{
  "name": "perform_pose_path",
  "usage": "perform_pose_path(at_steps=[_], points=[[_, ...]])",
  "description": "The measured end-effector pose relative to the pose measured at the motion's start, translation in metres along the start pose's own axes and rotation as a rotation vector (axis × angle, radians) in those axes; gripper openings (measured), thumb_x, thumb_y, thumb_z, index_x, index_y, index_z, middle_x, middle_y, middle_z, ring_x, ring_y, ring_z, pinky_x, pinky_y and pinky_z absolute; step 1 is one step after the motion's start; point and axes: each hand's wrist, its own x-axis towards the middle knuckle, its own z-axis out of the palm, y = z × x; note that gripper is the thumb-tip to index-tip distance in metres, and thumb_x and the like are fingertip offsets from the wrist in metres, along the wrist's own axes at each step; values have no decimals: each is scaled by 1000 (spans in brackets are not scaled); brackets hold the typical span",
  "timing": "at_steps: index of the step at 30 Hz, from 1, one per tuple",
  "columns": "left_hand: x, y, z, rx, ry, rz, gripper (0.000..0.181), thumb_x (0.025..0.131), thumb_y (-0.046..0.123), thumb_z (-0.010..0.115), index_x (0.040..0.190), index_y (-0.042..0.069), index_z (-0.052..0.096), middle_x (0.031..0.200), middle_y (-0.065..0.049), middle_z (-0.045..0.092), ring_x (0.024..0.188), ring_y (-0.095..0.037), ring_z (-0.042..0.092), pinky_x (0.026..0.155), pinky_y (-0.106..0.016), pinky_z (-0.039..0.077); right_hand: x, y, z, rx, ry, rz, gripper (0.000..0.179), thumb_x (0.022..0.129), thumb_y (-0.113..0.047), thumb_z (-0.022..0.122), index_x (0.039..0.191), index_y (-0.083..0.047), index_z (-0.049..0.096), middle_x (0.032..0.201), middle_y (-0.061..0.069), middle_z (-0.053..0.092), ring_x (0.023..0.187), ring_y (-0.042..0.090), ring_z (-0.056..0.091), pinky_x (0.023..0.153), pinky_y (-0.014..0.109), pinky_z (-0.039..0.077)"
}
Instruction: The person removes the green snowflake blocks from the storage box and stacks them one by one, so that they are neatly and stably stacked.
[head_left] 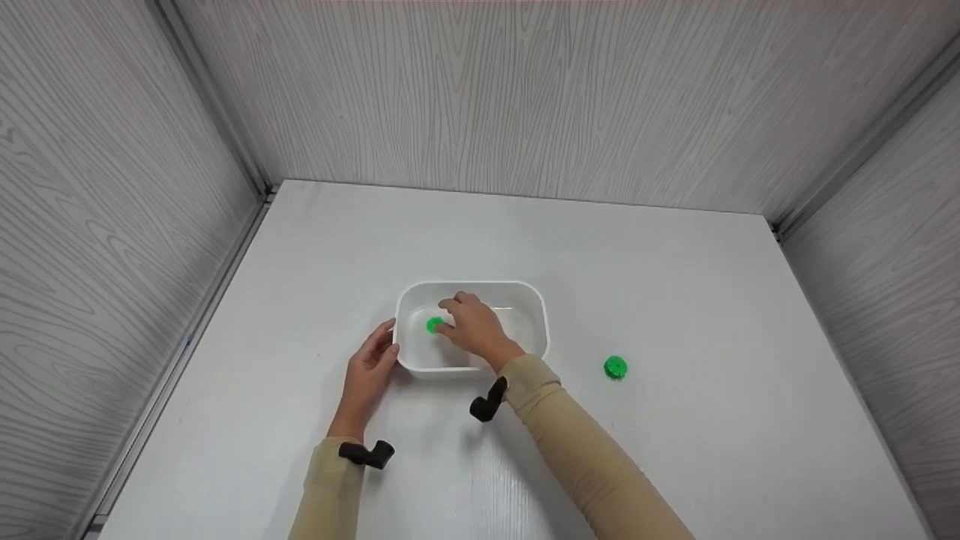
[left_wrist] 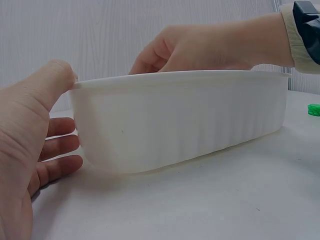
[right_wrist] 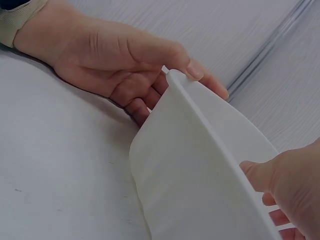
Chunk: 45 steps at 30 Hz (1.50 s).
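A white plastic tub (head_left: 532, 300) stands in the middle of the table. My left hand (head_left: 369, 371) holds its left end, the thumb at the rim and the fingers along the outer wall. Inside the tub, toward its left, lies a small round green piece (head_left: 433, 324) with a notched edge. My right hand (head_left: 476, 326) reaches over the near wall into the tub, thumb and fingers spread apart, the thumb close beside that piece. In the left wrist view, the tub wall (left_wrist: 175, 120) hides the right hand's fingertips. The right wrist view shows the left thumb at the tub's rim (right_wrist: 215, 130).
Another round green piece (head_left: 616, 367) with a notched edge lies on the white table (head_left: 720, 390), to the right of the tub. Wood-grained panels (head_left: 480, 97) enclose the table at the back and on both sides.
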Motion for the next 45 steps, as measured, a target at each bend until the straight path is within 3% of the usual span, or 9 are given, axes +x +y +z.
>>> perform_pose_path(at_steps=[5, 12, 17, 24, 34, 41, 45], points=[[5, -20, -2, 1, 33, -6, 43, 94, 21, 57, 136, 22, 49, 126, -13, 54, 113, -27, 53, 88, -21, 45, 4, -4, 10, -48, -16, -8, 42, 88, -38, 63, 120, -11, 63, 105, 5, 57, 94, 19, 55, 78, 31, 48], [7, -26, -3, 42, 54, 35, 43, 92, 27, 59, 134, 25, 51, 123, -9, 57, 110, -20, 55, 88, -24, 46, 7, -9, 20, -97, -51, 1, 43, 88, -38, 63, 120, -10, 64, 106, 6, 56, 96, 19, 53, 80, 33, 47], [7, -20, -5, 3, 40, 7, 44, 92, 21, 59, 135, 21, 50, 125, -13, 55, 111, -26, 54, 88, -23, 46, 10, -13, 23, -137, -98, 31, 45, 86, -42, 63, 120, -12, 62, 110, 6, 53, 100, 20, 48, 84, 38, 42], [-1, 8, -3, 25, 1, 12, 45, 95, 14, 55, 138, 9, 45, 127, -21, 51, 113, -33, 51, 87, -21, 46, 14, -13, 26, -147, -111, 90, 44, 86, -42, 64, 117, -10, 63, 112, 6, 50, 102, 20, 44, 87, 38, 41], [0, 7, -2, 15, 6, 6, 45, 95, 13, 55, 138, 10, 45, 127, -20, 52, 114, -34, 51, 87, -22, 46, 21, -8, 27, -40, -82, 121, 35, 82, -35, 71, 105, -9, 69, 101, 4, 52, 96, 20, 45, 81, 35, 42], [6, -23, -1, -7, 39, 25, 44, 93, 19, 57, 136, 22, 48, 128, -13, 53, 114, -26, 52, 89, -22, 45, 17, -5, 27, -55, -63, 86, 35, 83, -35, 70, 106, -8, 67, 100, 4, 54, 95, 20, 47, 81, 36, 44], [7, -24, -1, -7, 44, 43, 43, 93, 23, 58, 135, 23, 49, 127, -12, 54, 113, -25, 54, 89, -24, 45, 17, -5, 27, -64, -85, 93, 38, 84, -38, 68, 108, -8, 64, 103, 4, 53, 95, 19, 45, 83, 36, 43]])
